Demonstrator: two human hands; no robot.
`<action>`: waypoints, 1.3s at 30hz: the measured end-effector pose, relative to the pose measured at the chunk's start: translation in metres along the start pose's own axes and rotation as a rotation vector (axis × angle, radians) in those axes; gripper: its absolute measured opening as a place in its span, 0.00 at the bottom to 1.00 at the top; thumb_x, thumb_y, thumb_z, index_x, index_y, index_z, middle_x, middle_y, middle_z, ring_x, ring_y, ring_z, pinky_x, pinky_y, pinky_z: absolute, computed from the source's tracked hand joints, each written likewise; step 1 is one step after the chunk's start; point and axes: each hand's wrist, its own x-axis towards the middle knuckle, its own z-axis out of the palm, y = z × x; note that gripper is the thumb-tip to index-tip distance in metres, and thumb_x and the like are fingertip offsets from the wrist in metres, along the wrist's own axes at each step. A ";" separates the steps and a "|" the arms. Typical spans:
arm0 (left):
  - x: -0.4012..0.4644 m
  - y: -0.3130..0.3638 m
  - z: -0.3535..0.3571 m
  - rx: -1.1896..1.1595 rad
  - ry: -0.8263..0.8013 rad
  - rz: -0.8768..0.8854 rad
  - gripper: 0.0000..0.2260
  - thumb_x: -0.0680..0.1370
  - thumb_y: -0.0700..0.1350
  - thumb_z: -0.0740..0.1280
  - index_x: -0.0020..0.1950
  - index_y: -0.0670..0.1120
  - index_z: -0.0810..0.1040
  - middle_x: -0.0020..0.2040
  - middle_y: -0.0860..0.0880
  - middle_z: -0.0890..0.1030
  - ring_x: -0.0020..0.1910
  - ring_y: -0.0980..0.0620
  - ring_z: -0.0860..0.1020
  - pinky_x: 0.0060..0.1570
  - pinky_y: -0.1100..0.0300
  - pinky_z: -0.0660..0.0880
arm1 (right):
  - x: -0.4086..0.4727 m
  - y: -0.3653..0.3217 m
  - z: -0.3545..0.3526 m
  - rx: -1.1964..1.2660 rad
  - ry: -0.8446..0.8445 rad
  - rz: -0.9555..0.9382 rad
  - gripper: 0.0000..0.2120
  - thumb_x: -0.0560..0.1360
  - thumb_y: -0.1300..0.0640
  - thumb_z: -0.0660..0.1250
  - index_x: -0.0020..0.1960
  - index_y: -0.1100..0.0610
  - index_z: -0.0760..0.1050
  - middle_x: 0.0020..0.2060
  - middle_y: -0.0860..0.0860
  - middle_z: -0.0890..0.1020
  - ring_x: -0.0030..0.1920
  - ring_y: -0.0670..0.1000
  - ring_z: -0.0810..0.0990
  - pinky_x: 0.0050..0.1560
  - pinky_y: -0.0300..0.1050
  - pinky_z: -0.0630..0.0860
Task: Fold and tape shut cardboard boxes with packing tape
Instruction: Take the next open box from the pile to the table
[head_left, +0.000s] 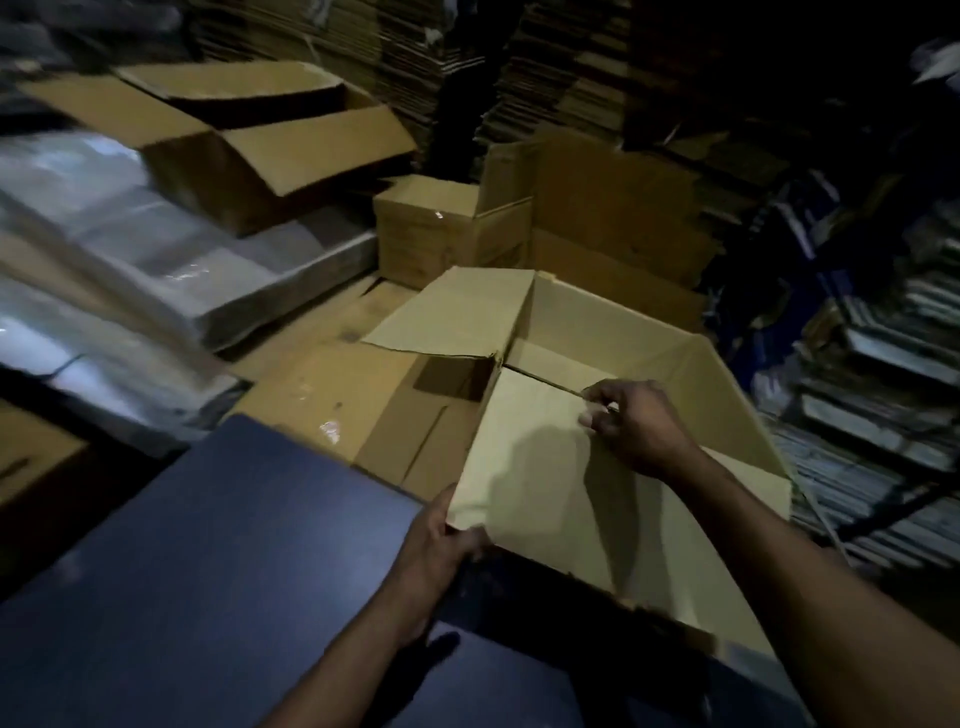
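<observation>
An open cardboard box (649, 353) sits at the edge of a dark blue table (208, 571), directly in front of the person. The left hand (436, 545) grips the near-left corner of a folded-in flap (530, 467), fingers curled round its edge. The right hand (634, 426) pinches the far edge of that same flap, near the middle of the box. A second flap (457, 312) on the far-left side tilts outward. Flattened cardboard (332, 379) lies beside the box on the left. Behind it stand a small closed box (431, 228) and a large open box (249, 135) resting on plastic-wrapped bundles (130, 249). Stacks of flat cardboard sheets (561, 67) fill the dim background.
</observation>
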 end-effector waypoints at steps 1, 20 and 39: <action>-0.033 0.013 0.002 -0.152 0.057 -0.060 0.19 0.81 0.37 0.75 0.71 0.51 0.83 0.62 0.46 0.88 0.57 0.48 0.86 0.54 0.55 0.81 | -0.018 -0.013 0.008 0.035 -0.027 -0.034 0.15 0.77 0.40 0.72 0.60 0.45 0.84 0.57 0.46 0.86 0.62 0.55 0.81 0.61 0.60 0.80; -0.167 0.213 -0.215 -0.050 0.797 -0.141 0.08 0.79 0.37 0.73 0.57 0.39 0.82 0.55 0.30 0.85 0.46 0.35 0.86 0.47 0.36 0.87 | -0.297 -0.131 0.066 0.152 -0.349 -0.224 0.30 0.84 0.29 0.46 0.68 0.39 0.81 0.70 0.38 0.79 0.81 0.42 0.62 0.79 0.47 0.63; -0.176 0.321 -0.239 0.517 0.127 -0.159 0.24 0.80 0.29 0.62 0.70 0.51 0.74 0.51 0.48 0.82 0.48 0.51 0.80 0.40 0.55 0.80 | -0.340 -0.280 0.117 -0.028 -0.383 0.071 0.35 0.82 0.24 0.46 0.85 0.36 0.53 0.86 0.41 0.46 0.84 0.57 0.30 0.77 0.75 0.34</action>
